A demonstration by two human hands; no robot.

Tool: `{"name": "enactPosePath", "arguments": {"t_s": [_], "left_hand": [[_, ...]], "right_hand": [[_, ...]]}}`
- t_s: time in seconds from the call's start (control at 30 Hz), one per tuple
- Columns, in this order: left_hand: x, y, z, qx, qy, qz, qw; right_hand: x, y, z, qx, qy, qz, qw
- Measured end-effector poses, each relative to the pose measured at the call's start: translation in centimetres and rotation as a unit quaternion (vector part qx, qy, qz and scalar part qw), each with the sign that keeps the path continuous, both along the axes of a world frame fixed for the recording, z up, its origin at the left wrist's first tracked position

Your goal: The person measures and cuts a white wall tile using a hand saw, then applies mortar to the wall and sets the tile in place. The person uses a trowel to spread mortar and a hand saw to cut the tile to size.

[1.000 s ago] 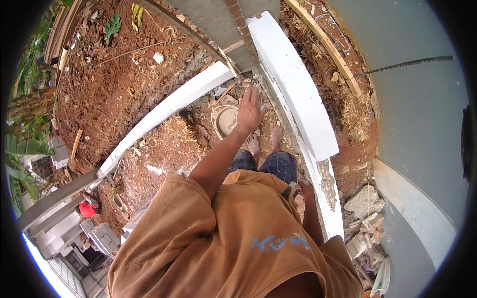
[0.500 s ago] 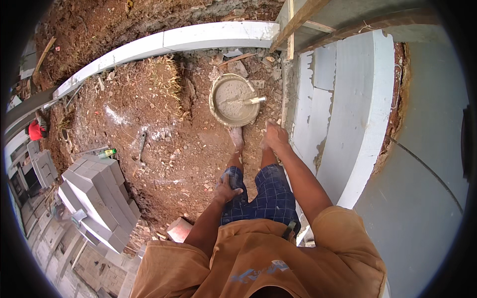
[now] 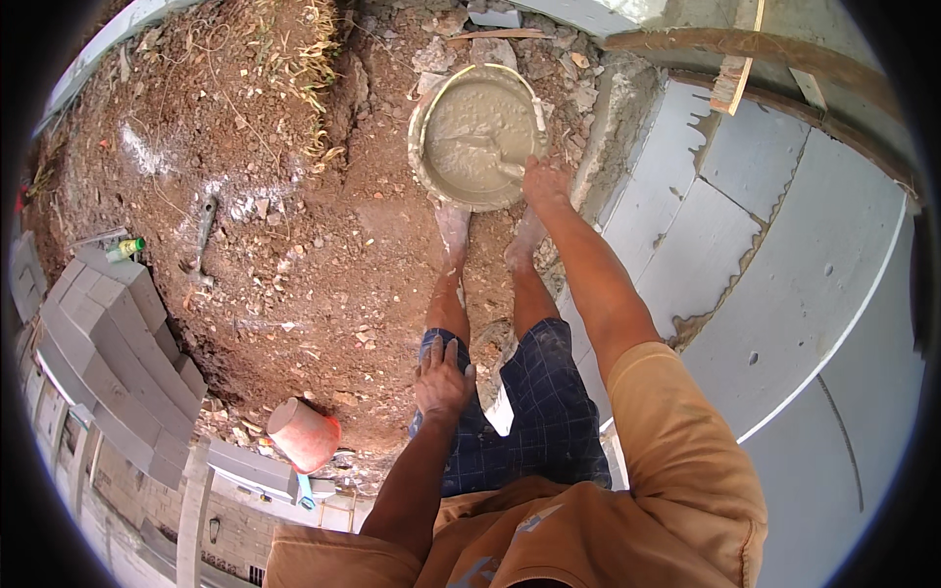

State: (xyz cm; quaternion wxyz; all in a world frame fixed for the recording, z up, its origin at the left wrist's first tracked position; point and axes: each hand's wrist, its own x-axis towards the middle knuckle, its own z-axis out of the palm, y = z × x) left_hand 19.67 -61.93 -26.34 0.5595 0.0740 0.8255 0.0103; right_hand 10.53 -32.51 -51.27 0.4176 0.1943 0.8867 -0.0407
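Observation:
A round bucket [image 3: 420, 162] of wet grey mortar [image 3: 480, 113] stands on the soil just beyond my feet. A trowel [image 3: 508, 169] lies in the mortar, its blade partly sunk and its handle toward the bucket's right side. At that handle's end is my right hand [image 3: 547, 183], fingers curled around it; the fingertips are partly hidden. My left hand [image 3: 443, 380] rests on my left thigh above the knee, fingers spread and holding nothing. Blue checked shorts [image 3: 539, 392] cover my legs, and my bare feet are close to the bucket.
A wall of pale grey blocks [image 3: 725, 235] rises close on my right. Leftward lie a hammer [image 3: 204, 235], a green-capped bottle [image 3: 125, 249], stacked blocks [image 3: 118, 353] and a tipped reddish bucket [image 3: 302, 434]. A wooden beam [image 3: 730, 41] crosses at upper right.
The view has tilted and shifted to the right as I lean lower. My right hand has moved from near my right knee up to the trowel handle. My left hand stays on my leg.

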Motion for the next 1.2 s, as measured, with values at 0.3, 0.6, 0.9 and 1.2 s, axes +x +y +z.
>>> {"name": "enactPosePath", "arguments": {"t_s": [0.3,0.6,0.9,1.2], "left_hand": [[-0.4,0.5,0.1,0.007,0.01,-0.003,1.0],[-0.5,0.3,0.5,0.006,0.014,-0.032,0.999],[0.2,-0.1,-1.2,0.005,-0.007,-0.046,0.999],[-2.0,1.4,-1.1,-0.022,-0.03,-0.021,0.999]], "right_hand": [[0.8,-0.1,5.0,-0.139,0.014,-0.05,0.989],[10.9,3.6,8.1,-0.085,0.101,-0.118,0.984],[11.8,3.3,5.2,-0.053,0.092,-0.211,0.972],[14.0,0.2,9.1,-0.133,0.131,-0.477,0.859]]}}
